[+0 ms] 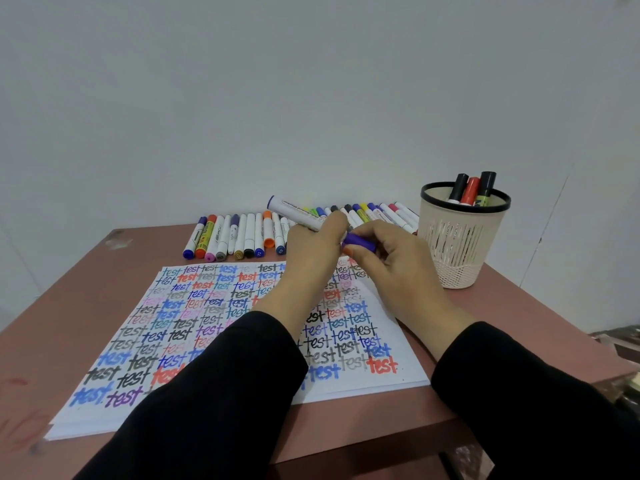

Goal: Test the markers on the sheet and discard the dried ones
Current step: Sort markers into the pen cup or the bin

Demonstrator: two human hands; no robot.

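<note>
Here, in the middle of the frame, both hands meet above the far edge of the sheet [145, 341]. The left hand [313, 249] grips a white marker [294, 211] whose barrel slants up and to the left, ending in a purple tail. The right hand [398, 265] pinches the purple cap [360, 241] at the marker's near end; the fingers hide whether the cap is seated or just off. The sheet lies on the brown desk [86, 278], filled with the word "test" in many colours. Behind it, a row of markers [239, 237] lies along the wall. At the right, a beige mesh cup [460, 244] holds three markers [471, 190] upright.
</note>
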